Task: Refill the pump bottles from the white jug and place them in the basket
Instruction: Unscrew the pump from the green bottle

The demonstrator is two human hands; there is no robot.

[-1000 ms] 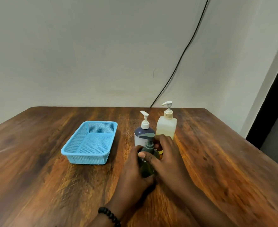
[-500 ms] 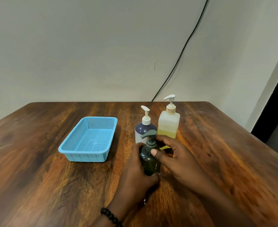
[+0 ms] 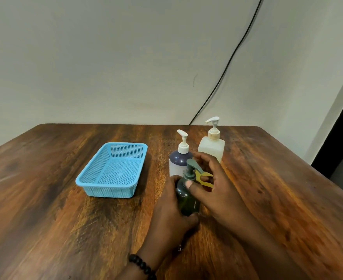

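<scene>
1. Worktop (image 3: pixel 45 229) of dark grained wood carries everything; a black cable (image 3: pixel 227 63) runs down the wall behind it.
2. Blue basket (image 3: pixel 114 170) sits left of the bottles, apart from them, with nothing in it. No white jug shows in this view, so where the refill comes from I cannot tell.
3. Pale square bottle (image 3: pixel 211 148) with a white pump stands at the back right, upright; a purple-and-white bottle (image 3: pixel 177 162) stands just beside it on the left.
4. Dark green bottle (image 3: pixel 187 199) stands nearest the person, upright on the worktop.
5. Left hand (image 3: pixel 172 211) is wrapped round the green bottle's body, gripping it.
6. Right hand (image 3: pixel 213 184) has its thumb and fingers curled round the grey-green pump (image 3: pixel 192 168) at the neck, likely to unscrew it.

Risks, as I judge them: the twisting hand sits close to the two bottles behind, so a wide turn of the wrist could knock them over. If the left hand's grip slackens, the bottle may spin with the cap. Pulling the pump out quickly could drip liquid onto the wood.
</scene>
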